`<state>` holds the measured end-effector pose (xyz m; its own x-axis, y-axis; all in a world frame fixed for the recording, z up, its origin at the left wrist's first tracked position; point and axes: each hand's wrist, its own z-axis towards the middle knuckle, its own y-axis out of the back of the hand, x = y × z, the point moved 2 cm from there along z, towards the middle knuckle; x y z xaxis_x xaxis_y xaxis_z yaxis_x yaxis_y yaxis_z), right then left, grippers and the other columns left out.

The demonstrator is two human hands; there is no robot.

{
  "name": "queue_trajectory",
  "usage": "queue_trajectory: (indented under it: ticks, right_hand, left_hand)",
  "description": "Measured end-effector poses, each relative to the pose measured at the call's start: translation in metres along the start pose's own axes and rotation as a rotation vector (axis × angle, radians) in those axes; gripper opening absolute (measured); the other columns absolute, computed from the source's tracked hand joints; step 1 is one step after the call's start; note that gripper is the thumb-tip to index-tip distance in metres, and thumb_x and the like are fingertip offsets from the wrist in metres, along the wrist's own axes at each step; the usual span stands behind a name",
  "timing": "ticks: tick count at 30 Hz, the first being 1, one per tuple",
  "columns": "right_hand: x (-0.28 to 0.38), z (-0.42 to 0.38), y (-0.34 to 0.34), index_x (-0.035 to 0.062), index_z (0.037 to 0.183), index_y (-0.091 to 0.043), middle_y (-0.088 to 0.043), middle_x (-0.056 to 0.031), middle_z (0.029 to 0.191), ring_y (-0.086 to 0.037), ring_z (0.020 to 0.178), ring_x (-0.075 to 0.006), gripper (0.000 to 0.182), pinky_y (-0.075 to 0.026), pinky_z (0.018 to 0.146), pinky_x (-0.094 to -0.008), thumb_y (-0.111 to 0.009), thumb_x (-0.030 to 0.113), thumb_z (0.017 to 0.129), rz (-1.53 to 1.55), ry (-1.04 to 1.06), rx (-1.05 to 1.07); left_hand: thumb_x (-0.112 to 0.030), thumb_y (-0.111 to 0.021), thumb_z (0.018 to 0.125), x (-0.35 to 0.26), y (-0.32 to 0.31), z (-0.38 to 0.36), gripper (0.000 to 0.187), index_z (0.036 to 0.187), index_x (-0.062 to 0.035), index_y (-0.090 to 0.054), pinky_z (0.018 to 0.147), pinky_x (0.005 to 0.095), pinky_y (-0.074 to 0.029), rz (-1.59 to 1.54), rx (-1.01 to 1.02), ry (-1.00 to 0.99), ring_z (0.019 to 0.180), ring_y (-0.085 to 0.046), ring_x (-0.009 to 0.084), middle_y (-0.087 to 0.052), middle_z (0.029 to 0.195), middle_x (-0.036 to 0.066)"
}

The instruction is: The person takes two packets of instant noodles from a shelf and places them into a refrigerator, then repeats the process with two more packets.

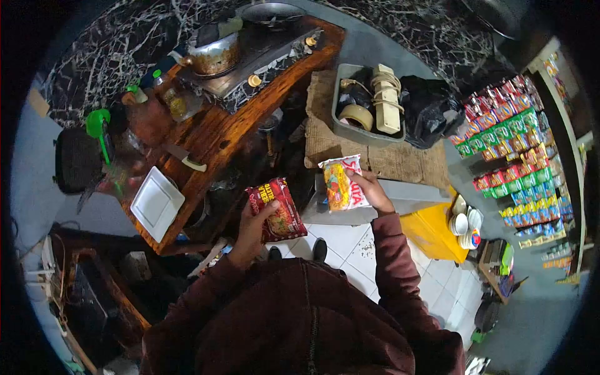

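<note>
Dim fisheye view, black corners, edges bent, perhaps slightly soft.

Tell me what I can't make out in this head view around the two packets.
- Red packet: the left hand covers its lower left edge; print too small to read.
- Yellow packet: the right hand hides its right side; lettering blurred.
- Grey tray: contents overlap, dark items unclear.
- Hanging sachets: too small to identify.

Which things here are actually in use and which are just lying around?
In hand: red packet in the left hand; yellow packet in the right hand.

Lying about: kettle, white plate, tape roll, grey tray, black bag.
</note>
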<state>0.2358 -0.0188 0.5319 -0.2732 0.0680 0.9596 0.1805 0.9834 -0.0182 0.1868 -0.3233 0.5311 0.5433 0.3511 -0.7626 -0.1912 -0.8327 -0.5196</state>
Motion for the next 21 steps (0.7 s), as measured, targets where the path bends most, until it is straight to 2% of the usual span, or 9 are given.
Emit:
queue_trajectory:
  ticks: [2,12,15,17,19,21]
  right_hand:
    - [-0.005,0.001,0.001,-0.0013,0.109,-0.066,-0.07,-0.0035,0.092,-0.064,0.077,-0.0093,0.039,-0.05,0.071,-0.025,-0.059,0.034,0.096,-0.18,0.099,-0.089]
    - [0.002,-0.005,-0.017,-0.0034,0.107,-0.066,-0.07,-0.0063,0.091,-0.065,0.077,-0.0116,0.04,-0.051,0.071,-0.0261,-0.06,0.034,0.094,-0.06,0.015,-0.171]
    - [-0.002,-0.002,-0.015,-0.0036,0.108,-0.066,-0.07,-0.0061,0.092,-0.065,0.078,-0.0118,0.04,-0.051,0.073,-0.0265,-0.06,0.033,0.094,-0.028,0.027,-0.141]
    - [0.002,-0.009,-0.02,-0.0037,0.108,-0.066,-0.07,-0.0057,0.093,-0.064,0.079,-0.0117,0.04,-0.05,0.073,-0.0262,-0.06,0.033,0.095,-0.031,-0.018,-0.174]
    - [-0.013,-0.016,-0.023,-0.0026,0.107,-0.067,-0.069,-0.0046,0.093,-0.063,0.08,-0.0102,0.038,-0.05,0.073,-0.0257,-0.059,0.033,0.095,0.033,0.021,-0.206]
    - [-0.028,-0.034,-0.021,-0.0014,0.105,-0.067,-0.069,-0.0023,0.092,-0.062,0.081,-0.0083,0.037,-0.049,0.073,-0.025,-0.059,0.033,0.096,-0.029,0.006,-0.145]
  left_hand:
    - [-0.013,-0.071,0.086,-0.007,0.005,-0.007,0.042,0.122,-0.0043,-0.053,0.081,0.0337,-0.056,0.024,0.035,0.021,0.094,-0.067,0.0182,-0.065,0.107,0.007]
    - [-0.01,-0.063,0.09,-0.03,-0.003,-0.016,0.03,0.118,-0.0039,-0.055,0.08,0.0326,-0.054,0.059,0.214,0.043,0.094,-0.066,0.017,-0.066,0.106,0.007]
    - [-0.011,-0.064,0.09,-0.022,0.0,-0.01,0.03,0.118,-0.004,-0.055,0.081,0.0315,-0.054,0.069,0.198,0.013,0.093,-0.066,0.0163,-0.065,0.105,0.006]
    - [-0.011,-0.064,0.09,-0.021,0.001,-0.01,0.031,0.118,-0.0041,-0.054,0.082,0.031,-0.053,0.084,0.192,0.013,0.093,-0.066,0.0159,-0.065,0.105,0.005]
    - [-0.011,-0.064,0.09,-0.023,0.006,-0.008,0.032,0.119,-0.0041,-0.054,0.082,0.0305,-0.053,0.102,0.185,0.023,0.093,-0.065,0.0154,-0.065,0.105,0.005]
    - [-0.012,-0.065,0.09,-0.022,0.01,-0.006,0.031,0.118,-0.0042,-0.054,0.083,0.03,-0.052,0.112,0.191,0.047,0.094,-0.065,0.0148,-0.065,0.105,0.004]
